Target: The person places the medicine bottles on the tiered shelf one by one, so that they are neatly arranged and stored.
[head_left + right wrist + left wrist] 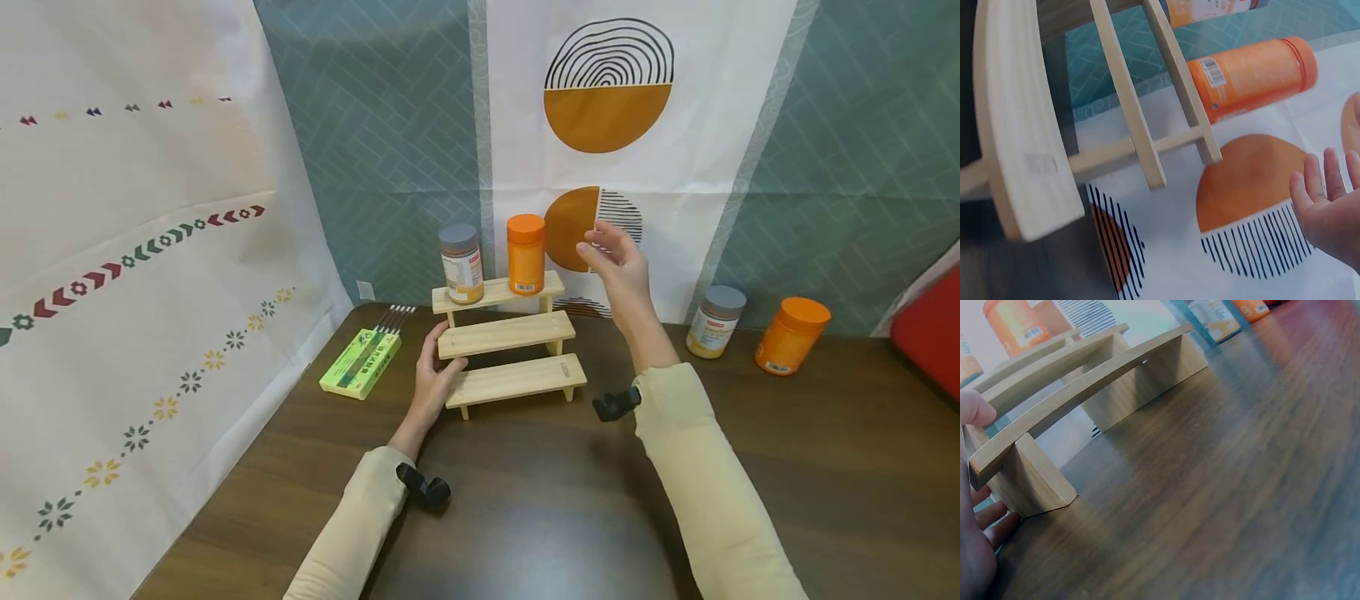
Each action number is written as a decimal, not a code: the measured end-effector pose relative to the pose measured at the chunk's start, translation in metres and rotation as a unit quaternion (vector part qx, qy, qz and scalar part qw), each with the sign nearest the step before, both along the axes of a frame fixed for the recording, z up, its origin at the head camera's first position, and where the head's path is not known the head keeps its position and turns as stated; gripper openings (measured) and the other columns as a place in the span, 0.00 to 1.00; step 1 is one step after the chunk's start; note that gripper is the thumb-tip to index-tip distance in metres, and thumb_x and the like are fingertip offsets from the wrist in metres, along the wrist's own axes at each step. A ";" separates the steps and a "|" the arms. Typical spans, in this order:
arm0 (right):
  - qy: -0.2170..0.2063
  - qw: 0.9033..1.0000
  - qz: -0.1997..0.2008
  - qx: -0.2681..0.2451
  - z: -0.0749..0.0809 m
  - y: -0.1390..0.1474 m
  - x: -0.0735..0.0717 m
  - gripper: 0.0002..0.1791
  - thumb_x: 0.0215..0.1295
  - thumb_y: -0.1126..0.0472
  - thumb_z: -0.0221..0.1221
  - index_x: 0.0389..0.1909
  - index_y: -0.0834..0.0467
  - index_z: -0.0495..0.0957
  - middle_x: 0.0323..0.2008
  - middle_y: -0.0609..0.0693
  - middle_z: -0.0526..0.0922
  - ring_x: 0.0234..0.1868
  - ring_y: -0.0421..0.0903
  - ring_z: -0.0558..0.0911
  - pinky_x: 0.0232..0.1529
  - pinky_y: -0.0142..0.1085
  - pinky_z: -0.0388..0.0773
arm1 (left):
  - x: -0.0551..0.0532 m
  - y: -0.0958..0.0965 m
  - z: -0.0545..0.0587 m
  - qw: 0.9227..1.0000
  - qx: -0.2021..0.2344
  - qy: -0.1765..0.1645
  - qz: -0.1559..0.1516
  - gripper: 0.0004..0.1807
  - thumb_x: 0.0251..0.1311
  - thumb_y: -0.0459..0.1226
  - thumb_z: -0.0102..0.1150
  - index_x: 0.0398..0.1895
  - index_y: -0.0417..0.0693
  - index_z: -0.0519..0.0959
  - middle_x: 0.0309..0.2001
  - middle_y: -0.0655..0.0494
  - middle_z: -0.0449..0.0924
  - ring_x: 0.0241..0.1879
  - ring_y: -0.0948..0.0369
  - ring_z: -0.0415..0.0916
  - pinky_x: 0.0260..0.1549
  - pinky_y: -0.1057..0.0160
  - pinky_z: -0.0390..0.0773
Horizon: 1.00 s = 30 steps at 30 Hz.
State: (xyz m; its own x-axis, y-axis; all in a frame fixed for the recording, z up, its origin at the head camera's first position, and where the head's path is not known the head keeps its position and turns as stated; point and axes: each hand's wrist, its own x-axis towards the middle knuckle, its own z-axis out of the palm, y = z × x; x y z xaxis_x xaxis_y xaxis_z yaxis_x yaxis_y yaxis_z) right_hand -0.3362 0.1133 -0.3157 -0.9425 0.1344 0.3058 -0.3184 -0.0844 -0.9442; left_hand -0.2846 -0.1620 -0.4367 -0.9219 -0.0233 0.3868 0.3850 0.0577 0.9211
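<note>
A three-tier wooden display stand (517, 379) stands on the table. My left hand (433, 371) grips its left end, thumb by the steps and the other fingers round the outer side of the leg, as the left wrist view shows. On the top step are a grey-lidded jar (463, 271) and, to its right, an orange jar (527, 258), both upright. My right hand (621, 262) is raised to the right of the orange jar, apart from it. Its fingers are loosely bent and nothing is in them; the right wrist view shows the same gap.
Right of the stand, near the cloth-hung wall, are another grey-lidded jar (716, 323) and another orange jar (792, 337). A green-yellow box (362, 363) with several thin metal-looking sticks (393, 318) at its far end lies to the left. Something red (933, 321) is at the right edge.
</note>
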 end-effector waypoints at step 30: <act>-0.003 0.995 0.013 -0.104 -0.034 0.056 0.019 0.18 0.64 0.63 0.62 0.54 0.51 0.73 0.42 0.42 0.79 0.46 0.37 0.80 0.50 0.25 0.77 | -0.012 -0.002 -0.015 1.000 0.001 0.016 0.003 0.37 0.57 0.23 0.53 0.72 0.46 0.61 0.66 0.39 0.67 0.54 0.65 0.69 0.53 0.72 0.69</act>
State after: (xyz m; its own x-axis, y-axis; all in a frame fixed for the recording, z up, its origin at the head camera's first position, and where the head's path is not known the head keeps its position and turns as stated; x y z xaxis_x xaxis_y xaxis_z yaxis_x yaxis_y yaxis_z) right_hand -0.3168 0.1697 -0.3497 -0.9484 0.1702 0.2676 -0.3073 -0.2851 -0.9079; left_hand -0.2961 -0.1640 -0.4516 -0.9092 -0.0289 0.4153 0.4132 0.0583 0.9088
